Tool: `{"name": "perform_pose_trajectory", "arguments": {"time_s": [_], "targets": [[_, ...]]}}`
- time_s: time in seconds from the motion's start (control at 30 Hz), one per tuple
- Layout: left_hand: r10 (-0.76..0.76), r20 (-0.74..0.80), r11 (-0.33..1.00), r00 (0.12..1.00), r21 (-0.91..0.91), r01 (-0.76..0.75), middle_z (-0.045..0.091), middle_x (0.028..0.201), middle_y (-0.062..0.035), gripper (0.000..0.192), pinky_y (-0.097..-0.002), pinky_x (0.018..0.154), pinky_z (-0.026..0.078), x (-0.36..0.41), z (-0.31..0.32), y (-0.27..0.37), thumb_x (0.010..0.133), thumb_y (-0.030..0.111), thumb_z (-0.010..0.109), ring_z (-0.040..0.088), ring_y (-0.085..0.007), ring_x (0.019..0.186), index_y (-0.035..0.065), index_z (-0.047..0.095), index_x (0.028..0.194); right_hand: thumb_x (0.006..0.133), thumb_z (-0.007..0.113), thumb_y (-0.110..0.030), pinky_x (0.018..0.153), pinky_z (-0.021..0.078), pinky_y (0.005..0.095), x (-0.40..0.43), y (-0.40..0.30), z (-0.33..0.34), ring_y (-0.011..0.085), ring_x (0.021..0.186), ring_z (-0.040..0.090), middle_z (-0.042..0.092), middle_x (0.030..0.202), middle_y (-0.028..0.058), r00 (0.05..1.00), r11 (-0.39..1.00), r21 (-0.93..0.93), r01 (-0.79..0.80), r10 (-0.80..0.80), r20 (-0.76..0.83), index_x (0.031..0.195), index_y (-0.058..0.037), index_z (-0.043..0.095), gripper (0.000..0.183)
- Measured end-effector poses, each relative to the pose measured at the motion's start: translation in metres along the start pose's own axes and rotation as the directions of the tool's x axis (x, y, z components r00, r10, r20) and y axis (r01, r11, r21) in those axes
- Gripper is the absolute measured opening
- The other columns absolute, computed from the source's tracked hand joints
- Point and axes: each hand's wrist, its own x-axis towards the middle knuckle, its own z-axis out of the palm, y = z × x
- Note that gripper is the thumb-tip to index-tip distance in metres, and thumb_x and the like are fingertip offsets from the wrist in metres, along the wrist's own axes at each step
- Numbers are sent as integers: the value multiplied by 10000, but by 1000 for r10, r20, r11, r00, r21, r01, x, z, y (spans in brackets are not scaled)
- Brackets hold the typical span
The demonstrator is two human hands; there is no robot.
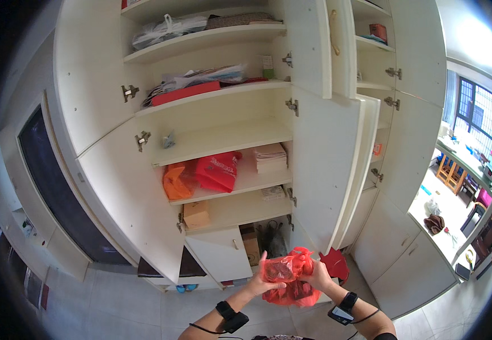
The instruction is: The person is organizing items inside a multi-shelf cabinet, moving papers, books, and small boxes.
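Between my two hands is a red plastic bag [290, 282] with dark contents showing through its thin film. The bag's gathered top bunches up at its upper right. My left hand [267, 280] grips its left side, the thumb pointing up. On the other side, my right hand [319, 276] grips the bag near the bunched top. Both wrists wear black straps with small devices. Beyond the bag stands a white cabinet [224, 127] with its doors swung wide.
Shelves hold an orange bag [178, 182], a red bag [218, 170], a paper stack [270, 157] and a cardboard box [196, 214]. Open cabinet doors [326, 157] jut out at right. A lower door [220, 253] is closed. A counter [435, 204] bears a brown item and scissors.
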Motion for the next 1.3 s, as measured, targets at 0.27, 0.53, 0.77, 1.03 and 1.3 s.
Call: {"name": "perform_pose_trajectory", "arguments": {"time_s": [0.27,0.53,0.77,1.03,1.3], "targets": [[216,51,571,975,804,-169,403,1305,-238,1057,-434,987,368,23,-53,108,582,443,811,429,-388,1187,33,253,1381,594,630,-72,689,489,429,65,-50,40,369,763,608,624,788,213,930,831,-421,365,-307,201,1040,-66,634,446],[26,-326,903,945,412,118,658,800,-80,144,-267,695,479,12,-117,82,764,85,699,577,-102,740,27,628,875,677,660,-99,715,503,392,141,-129,71,317,797,633,643,821,184,734,757,-177,629,-504,454,1030,-62,632,357],[43,-652,995,757,-38,-89,601,815,-9,122,-241,648,455,35,-171,52,798,-50,545,549,-103,727,5,597,894,835,623,-148,713,495,296,269,-204,7,141,783,618,664,836,60,760,777,93,623,-629,165,960,-12,637,185],[228,-619,974,752,138,-182,569,834,-23,185,-239,673,428,112,-213,69,788,-43,464,524,-125,748,11,578,923,833,578,-140,547,449,256,425,-331,-125,128,661,616,668,764,61,787,865,56,499,-425,-448,829,-21,647,138],[691,-299,578,658,775,-256,496,1247,-117,97,-398,1015,296,214,-239,150,782,45,478,412,-293,1204,5,566,774,800,581,-197,567,491,311,605,-364,-209,210,662,645,682,820,119,909,82,-991,102,-414,59,865,-9,656,212]]}}
